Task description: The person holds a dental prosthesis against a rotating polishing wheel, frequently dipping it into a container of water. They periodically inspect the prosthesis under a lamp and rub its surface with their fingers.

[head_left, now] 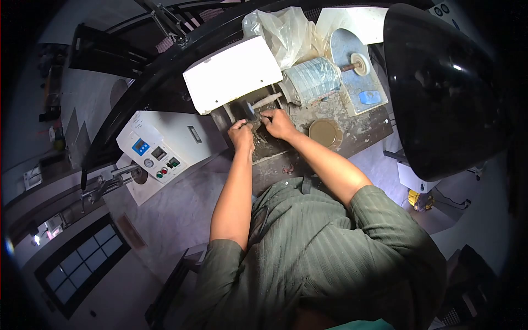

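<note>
My left hand (241, 136) is closed, fingers pinched, just in front of a small dark grinding or polishing wheel (250, 110). On the wheel's other side my right hand (279, 124) is also closed, thumb and fingers pressed together. Whatever is between the fingers of either hand is too small to make out. A tapered spindle (267, 100) links the wheel to a motor (313, 81) wrapped in clear plastic. Above the wheel sits a white hood (234, 74).
A round brownish dish (325, 133) rests right of my right hand on the dirty bench (357, 131). Further right are a pale buffing wheel (360, 65) and a blue block (369, 98). A control box (157, 147) stands left; a large black shade (445, 91) hangs right.
</note>
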A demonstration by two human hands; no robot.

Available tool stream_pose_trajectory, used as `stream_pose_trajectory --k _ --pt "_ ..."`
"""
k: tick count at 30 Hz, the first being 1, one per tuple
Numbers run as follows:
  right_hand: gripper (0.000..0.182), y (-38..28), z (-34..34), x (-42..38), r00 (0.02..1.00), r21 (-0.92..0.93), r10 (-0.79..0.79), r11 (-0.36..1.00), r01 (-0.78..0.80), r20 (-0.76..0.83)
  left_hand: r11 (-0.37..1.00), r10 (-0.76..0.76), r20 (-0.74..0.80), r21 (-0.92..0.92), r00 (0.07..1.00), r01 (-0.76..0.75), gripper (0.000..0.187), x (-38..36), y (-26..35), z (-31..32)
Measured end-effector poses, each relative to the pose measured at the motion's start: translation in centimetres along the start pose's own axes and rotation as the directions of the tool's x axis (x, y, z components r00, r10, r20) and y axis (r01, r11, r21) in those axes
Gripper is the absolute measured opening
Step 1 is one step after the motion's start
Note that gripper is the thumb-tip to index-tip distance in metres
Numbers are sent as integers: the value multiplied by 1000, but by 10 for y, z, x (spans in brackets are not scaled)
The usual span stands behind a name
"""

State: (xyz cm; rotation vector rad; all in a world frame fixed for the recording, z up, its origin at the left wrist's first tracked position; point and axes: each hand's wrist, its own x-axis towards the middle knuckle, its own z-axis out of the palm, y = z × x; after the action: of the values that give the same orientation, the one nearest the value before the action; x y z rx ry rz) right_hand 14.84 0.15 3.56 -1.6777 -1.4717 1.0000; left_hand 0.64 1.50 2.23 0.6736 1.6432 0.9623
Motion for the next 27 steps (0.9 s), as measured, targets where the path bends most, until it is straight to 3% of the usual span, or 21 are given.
stream_pose_trajectory --k 5,7,9,13,15,16,17,18,19,25,27 --pt "23 -5 3 8 999 -74 10 997 -7 38 993 -35 -2 -110 999 34 16 10 2 0" --pt "22 -8 1 5 991 -55 50 998 -44 121 988 -24 11 -149 1000 26 16 9 1 -2" --pt "21 -2 5 4 993 -5 26 1000 -25 113 992 115 84 -66 990 -109 14 6 2 -6" --pt "26 -3 8 9 999 53 34 998 -35 23 993 55 -16 102 998 -53 11 7 5 -4" --pt "30 -9 -4 2 971 -143 33 990 1 237 863 331 86 374 940 -339 11 8 0 -14" --pt "42 -4 -2 -5 953 -314 28 947 72 303 805 376 100 458 921 -378 13 1 6 -17" --pt "55 1 1 -19 964 -547 -7 822 158 267 804 383 90 457 919 -380 13 -4 8 -21" --pt "58 -6 -4 -29 921 -662 77 718 214 381 780 408 86 485 909 -396 13 -5 5 -23" --pt "56 3 -1 -43 919 -703 -25 636 319 395 754 434 81 512 897 -411 13 -4 2 -25" --pt "49 3 -2 -63 848 -625 47 698 350 528 771 399 104 500 911 -394 15 1 -17 -31" --pt "46 -6 -10 -40 777 -506 395 855 -115 491 772 439 102 466 893 -433 14 -6 -12 -27"
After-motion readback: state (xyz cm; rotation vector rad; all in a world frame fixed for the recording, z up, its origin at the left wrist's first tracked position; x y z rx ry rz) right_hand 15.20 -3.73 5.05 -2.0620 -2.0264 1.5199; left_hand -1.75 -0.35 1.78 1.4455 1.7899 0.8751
